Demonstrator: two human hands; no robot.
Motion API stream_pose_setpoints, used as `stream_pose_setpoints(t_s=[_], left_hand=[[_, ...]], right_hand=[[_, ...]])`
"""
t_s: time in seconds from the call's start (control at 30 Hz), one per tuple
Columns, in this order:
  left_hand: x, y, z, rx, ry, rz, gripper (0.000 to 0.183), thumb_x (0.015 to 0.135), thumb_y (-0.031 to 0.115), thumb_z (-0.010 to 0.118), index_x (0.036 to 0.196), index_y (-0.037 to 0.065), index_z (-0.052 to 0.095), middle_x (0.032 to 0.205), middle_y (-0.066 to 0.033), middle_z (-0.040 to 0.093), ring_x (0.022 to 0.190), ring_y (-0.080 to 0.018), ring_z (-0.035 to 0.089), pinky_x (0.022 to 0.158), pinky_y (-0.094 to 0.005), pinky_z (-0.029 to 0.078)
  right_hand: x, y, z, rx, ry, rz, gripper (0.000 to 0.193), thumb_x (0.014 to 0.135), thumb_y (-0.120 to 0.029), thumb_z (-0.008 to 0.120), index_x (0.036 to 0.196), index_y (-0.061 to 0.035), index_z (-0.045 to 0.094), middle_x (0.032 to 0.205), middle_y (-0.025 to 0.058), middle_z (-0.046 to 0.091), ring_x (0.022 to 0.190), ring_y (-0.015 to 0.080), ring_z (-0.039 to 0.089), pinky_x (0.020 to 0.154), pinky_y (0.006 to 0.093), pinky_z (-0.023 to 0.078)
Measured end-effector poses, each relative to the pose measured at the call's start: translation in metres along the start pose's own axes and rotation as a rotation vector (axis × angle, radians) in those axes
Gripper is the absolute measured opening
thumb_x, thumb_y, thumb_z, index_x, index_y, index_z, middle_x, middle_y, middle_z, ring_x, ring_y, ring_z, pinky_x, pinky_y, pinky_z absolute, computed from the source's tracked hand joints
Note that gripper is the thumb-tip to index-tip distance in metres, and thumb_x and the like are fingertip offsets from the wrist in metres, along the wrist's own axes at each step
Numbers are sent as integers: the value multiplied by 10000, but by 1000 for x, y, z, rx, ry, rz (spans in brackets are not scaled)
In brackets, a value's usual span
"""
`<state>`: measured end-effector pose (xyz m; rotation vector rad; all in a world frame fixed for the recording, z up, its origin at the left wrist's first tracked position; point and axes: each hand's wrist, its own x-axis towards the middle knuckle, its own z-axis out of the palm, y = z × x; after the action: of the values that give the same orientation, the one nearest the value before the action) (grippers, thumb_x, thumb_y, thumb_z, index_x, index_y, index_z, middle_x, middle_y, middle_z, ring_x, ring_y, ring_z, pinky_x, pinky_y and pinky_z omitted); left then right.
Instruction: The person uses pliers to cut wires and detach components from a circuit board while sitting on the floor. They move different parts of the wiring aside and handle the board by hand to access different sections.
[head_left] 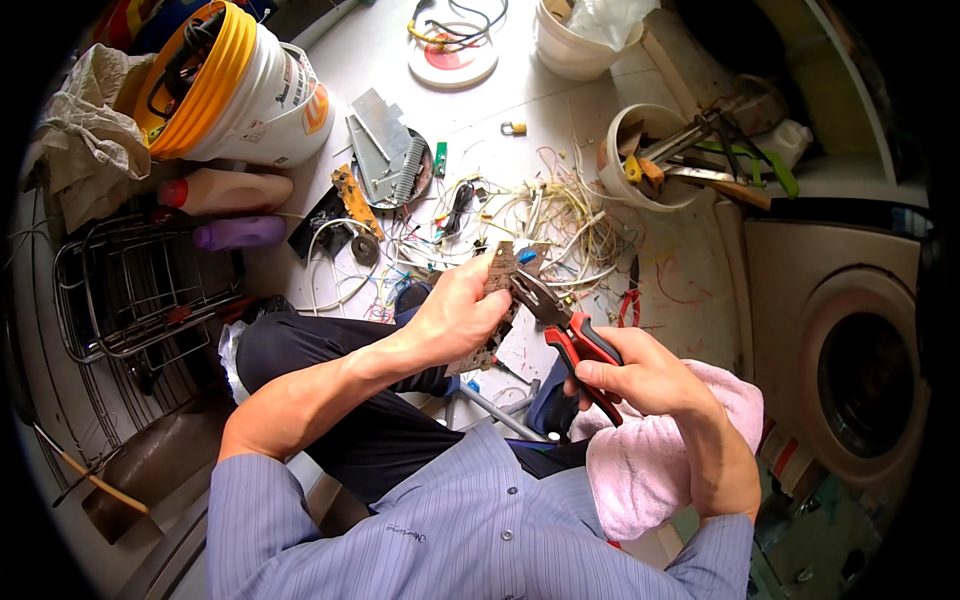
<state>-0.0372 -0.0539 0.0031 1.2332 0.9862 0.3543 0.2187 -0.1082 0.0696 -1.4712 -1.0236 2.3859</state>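
Note:
In the middle of the view my left hand [462,312] grips a brownish circuit board [506,262] held up on edge, its fingers wrapped round the near side. A blue component [527,256] sticks out near the board's top. My right hand [632,372] is closed round the red and black handles of a pair of pliers [575,340]. The pliers' dark jaws reach the right side of the board, close to the blue part; whether they bite on anything I cannot make out. Beyond the board lies a heap of loose pale wires [570,225].
Red-handled pliers [630,305] lie on the floor at right. A tool bucket [612,150] and a washing machine [850,340] stand right; a white and yellow bucket [270,105], bottles [240,192] and a wire rack [150,290] left. A pink towel [640,470] lies under my right forearm.

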Motion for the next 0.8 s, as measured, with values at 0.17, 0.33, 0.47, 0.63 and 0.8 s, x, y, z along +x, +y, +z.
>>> stream_pose_setpoints(t_s=[0.17, 0.33, 0.47, 0.63, 0.8], left_hand=[[2, -10, 5, 449, 151, 215, 300, 891, -8, 499, 1179, 15, 581, 956, -188, 606, 898, -350, 612, 822, -410, 491], [1, -8, 12, 573, 192, 237, 177, 877, -18, 521, 1053, -9, 505, 947, -237, 557, 936, -465, 573, 780, -505, 465], [0, -9, 14, 599, 217, 285, 198, 858, -33, 534, 1050, -14, 485, 952, -245, 554, 918, -483, 574, 752, -533, 459], [0, -18, 13, 610, 211, 317, 250, 844, -51, 538, 1089, -17, 501, 990, -250, 567, 898, -486, 585, 740, -534, 469], [-1, -22, 9, 626, 204, 338, 256, 845, -50, 536, 1098, -25, 504, 1003, -256, 575, 918, -484, 590, 757, -528, 482]], right_hand=[[5, -1, 2, -74, 22, 31, 145, 980, -130, 587, 1010, 12, 595, 881, 65, 690, 703, 128, 657, 641, 300, 543], [7, 2, -1, -57, 8, 44, 145, 975, -133, 579, 970, 11, 588, 866, 68, 695, 704, 136, 666, 640, 307, 545], [13, 8, 0, -43, 2, 33, 141, 986, -135, 572, 948, 1, 572, 856, 65, 690, 702, 142, 667, 628, 314, 539], [19, 21, 6, 85, -1, 39, 145, 1002, -144, 558, 917, -26, 557, 793, 43, 647, 655, 123, 629, 577, 292, 511], [30, 42, 7, 244, -71, 59, 152, 1012, -158, 577, 1094, -33, 550, 815, 39, 582, 661, 128, 581, 578, 279, 490]])
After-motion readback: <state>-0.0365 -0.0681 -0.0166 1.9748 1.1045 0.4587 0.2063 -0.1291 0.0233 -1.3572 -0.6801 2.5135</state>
